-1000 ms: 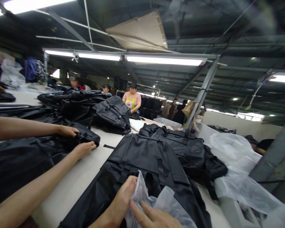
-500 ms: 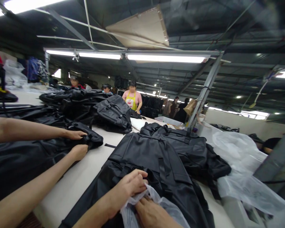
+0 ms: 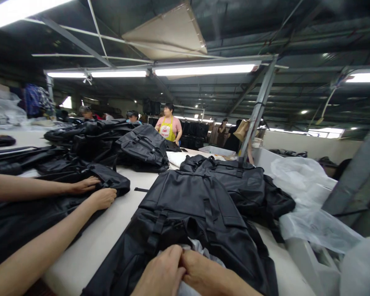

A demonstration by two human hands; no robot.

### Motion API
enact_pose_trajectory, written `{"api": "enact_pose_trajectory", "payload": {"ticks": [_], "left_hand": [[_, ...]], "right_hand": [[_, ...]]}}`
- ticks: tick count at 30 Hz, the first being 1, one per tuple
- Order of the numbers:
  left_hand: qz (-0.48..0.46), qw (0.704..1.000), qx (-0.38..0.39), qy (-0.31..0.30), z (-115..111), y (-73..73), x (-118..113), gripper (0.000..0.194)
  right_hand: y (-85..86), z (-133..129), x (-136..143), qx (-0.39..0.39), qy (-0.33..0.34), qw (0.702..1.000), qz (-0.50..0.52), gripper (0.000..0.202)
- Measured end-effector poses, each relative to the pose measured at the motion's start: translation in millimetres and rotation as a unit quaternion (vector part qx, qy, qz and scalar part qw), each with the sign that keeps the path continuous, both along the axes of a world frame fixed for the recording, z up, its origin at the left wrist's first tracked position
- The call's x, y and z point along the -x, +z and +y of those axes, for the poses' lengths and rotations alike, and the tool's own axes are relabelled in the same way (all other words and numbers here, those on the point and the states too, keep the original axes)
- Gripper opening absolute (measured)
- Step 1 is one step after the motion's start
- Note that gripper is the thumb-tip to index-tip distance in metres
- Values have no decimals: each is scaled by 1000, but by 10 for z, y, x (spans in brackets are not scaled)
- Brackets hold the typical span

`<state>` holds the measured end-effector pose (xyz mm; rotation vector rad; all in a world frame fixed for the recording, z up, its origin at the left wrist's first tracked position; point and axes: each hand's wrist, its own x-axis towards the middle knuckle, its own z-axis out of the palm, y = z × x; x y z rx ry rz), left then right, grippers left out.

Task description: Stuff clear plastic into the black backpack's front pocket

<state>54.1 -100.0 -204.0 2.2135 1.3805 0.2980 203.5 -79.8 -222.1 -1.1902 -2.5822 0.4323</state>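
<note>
A large black backpack [image 3: 185, 195] lies on the pale table [image 3: 89, 250] in front of me. At its lower middle, my left hand [image 3: 166, 269] and my right hand [image 3: 200, 267] meet side by side, fingers closed on a thin translucent plastic bag [image 3: 200, 248]. Part of the plastic shows above the hands against the black fabric, and some shows below between them. The fingertips are partly hidden by the backs of the hands.
At the left, a co-worker's two hands [image 3: 103, 199] handle another black bag [image 3: 120, 181]. More black bags [image 3: 142, 144] are piled beyond. Another bag [image 3: 243, 183] lies behind mine. Clear plastic [image 3: 320, 226] drapes at the right. A person in a yellow apron [image 3: 168, 129] stands across the table.
My hands have come together and lower on the backpack, and less of the plastic shows. The co-worker's upper hand has moved left and opened flatter. The view has shifted slightly.
</note>
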Motion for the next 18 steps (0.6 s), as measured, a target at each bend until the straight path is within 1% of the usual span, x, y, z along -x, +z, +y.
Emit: {"api": "enact_pose_trajectory", "payload": {"ticks": [2,3,4,5,6,7,8,9,10,12,13,15,16,18], "left_hand": [[11,1000,11,-15,-23,15,41,41],[25,999,17,-27,-37,35,53,47],[42,998,21,-38,-51,59,55,53],[57,997,26,-47,-64,87,46,57],[69,996,27,-54,-75,115,25,58],[76,995,19,-56,-84,142,-7,57],[81,995,5,-58,-90,163,-49,54],[89,994,-10,-61,-94,176,-98,52],[100,993,-25,-64,-94,179,-150,47],[119,988,-45,-84,-81,158,-244,39],[126,986,-43,-101,-68,140,-278,37],[124,984,-43,-124,-30,107,-307,34],[108,984,-55,-128,-7,98,-303,34],[67,987,-88,-113,38,104,-279,36]], "right_hand": [[310,-84,-112,75,34,996,18,32],[476,-114,-194,111,37,993,31,29],[631,-130,-288,126,17,991,44,26],[762,-130,-387,108,-18,992,58,25],[859,-116,-482,63,-63,994,62,25],[915,-91,-566,3,-108,993,51,24],[929,-62,-633,-55,-143,988,24,22],[907,-34,-680,-95,-162,982,-18,22],[856,-11,-706,-113,-168,977,-64,24],[708,14,-707,-94,-159,975,-123,35],[632,16,-692,-74,-149,978,-125,40],[501,17,-657,-40,-134,985,-98,49],[451,24,-643,-33,-130,987,-83,54],[377,66,-626,-40,-136,988,-66,64]]}}
